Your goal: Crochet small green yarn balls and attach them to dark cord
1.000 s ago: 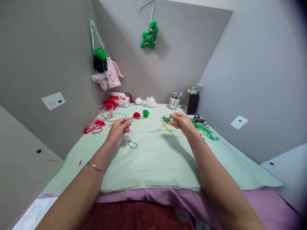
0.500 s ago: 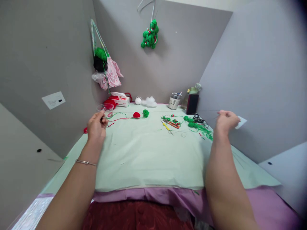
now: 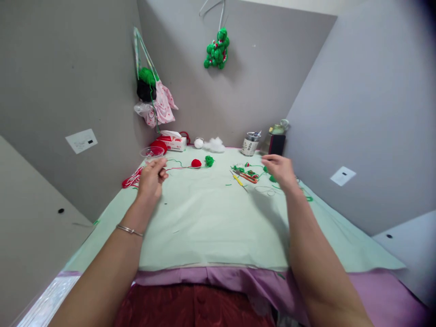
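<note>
The right hand (image 3: 279, 170) is brought back leftward and the gap to the left hand (image 3: 151, 179) shortened, both pinched narrow, contents not discernible, while thin thread (image 3: 269, 190) is seen looped on the bench (image 3: 211, 231) at right

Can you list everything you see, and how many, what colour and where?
Hanging bunch: one, mostly green, back wall
Bag: one, pink and white, left corner
Tissue box: one, red and white, back left
Tub: one, clear, left
Yarn pile: one, red and white, left
Red ball: one, red, middle
Tangle: one, green, beside it
White ball: one, white, back
Fluff: one, white, back
Pen tin: one, pale, back right
Snips: one, orange, right
Tool: one, yellow, right
Cloth: one, pale green, tabletop
Bracelet: one, silver, left wrist
Hands: two; left, right, above the cloth, fingertips pinched
</note>
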`<action>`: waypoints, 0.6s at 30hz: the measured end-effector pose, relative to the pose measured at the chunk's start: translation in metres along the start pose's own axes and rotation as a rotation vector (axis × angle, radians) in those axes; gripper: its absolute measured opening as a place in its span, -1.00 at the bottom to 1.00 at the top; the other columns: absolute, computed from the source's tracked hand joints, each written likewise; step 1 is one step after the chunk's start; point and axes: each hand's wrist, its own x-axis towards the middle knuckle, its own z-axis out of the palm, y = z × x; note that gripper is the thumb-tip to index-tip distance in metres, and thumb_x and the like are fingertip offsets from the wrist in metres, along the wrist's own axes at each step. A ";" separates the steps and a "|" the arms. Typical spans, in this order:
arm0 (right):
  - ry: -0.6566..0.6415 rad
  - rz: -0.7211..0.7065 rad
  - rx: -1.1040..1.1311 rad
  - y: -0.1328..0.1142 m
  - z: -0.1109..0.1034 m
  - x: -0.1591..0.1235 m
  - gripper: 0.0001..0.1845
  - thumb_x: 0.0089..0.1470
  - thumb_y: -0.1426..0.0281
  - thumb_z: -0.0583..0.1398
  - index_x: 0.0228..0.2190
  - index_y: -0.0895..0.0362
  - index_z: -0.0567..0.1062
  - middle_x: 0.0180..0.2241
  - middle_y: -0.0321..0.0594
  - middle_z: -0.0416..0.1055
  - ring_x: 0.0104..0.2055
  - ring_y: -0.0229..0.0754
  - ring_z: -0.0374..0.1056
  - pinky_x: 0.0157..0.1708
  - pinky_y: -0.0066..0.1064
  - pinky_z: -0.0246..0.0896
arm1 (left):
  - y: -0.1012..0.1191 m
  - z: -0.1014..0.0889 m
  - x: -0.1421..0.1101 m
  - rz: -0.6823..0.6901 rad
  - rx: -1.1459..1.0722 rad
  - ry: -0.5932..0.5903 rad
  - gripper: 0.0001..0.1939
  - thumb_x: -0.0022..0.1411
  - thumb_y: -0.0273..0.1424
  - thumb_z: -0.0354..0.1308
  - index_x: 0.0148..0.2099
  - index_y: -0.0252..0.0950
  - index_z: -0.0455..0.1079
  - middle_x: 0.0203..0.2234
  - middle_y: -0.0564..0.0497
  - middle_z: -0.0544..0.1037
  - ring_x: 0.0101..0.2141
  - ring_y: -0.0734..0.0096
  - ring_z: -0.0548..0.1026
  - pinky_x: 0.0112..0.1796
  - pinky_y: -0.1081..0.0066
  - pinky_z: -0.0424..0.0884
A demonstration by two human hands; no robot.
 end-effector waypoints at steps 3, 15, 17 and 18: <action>-0.348 -0.046 0.106 -0.050 0.058 -0.040 -0.66 0.02 0.16 0.23 -0.45 0.21 0.57 -0.68 -0.40 0.12 -0.60 -0.36 -0.01 -0.57 -0.46 -0.07 | -0.011 0.025 -0.023 -0.049 0.101 -0.167 -0.72 -0.07 -0.32 0.42 -0.37 -0.34 0.42 -0.56 0.17 0.31 -0.63 0.72 0.16 -0.64 0.61 0.14; -0.771 0.016 0.350 -0.075 0.114 -0.087 -0.72 -0.01 0.18 0.25 -0.44 0.16 0.54 -0.62 -0.39 0.27 -0.56 -0.36 0.01 -0.53 -0.45 -0.13 | -0.023 0.040 -0.044 -0.113 0.237 -0.375 -0.73 0.00 -0.27 0.39 -0.32 -0.33 0.48 -0.54 0.13 0.35 -0.64 0.69 0.12 -0.64 0.55 0.06; -0.718 -0.003 0.316 -0.071 0.110 -0.080 -0.75 -0.01 0.20 0.24 -0.46 0.16 0.54 -0.62 -0.39 0.27 -0.56 -0.35 0.01 -0.52 -0.44 -0.13 | -0.019 0.038 -0.040 -0.092 0.205 -0.299 -0.73 -0.03 -0.29 0.40 -0.34 -0.34 0.47 -0.53 0.13 0.35 -0.64 0.71 0.10 -0.64 0.56 0.04; -0.689 -0.018 0.290 -0.069 0.108 -0.076 -0.75 -0.01 0.22 0.23 -0.47 0.16 0.53 -0.63 -0.38 0.26 -0.56 -0.35 0.02 -0.51 -0.44 -0.12 | -0.017 0.035 -0.037 -0.066 0.181 -0.243 -0.73 -0.04 -0.30 0.40 -0.36 -0.35 0.46 -0.53 0.13 0.35 -0.64 0.72 0.10 -0.64 0.57 0.04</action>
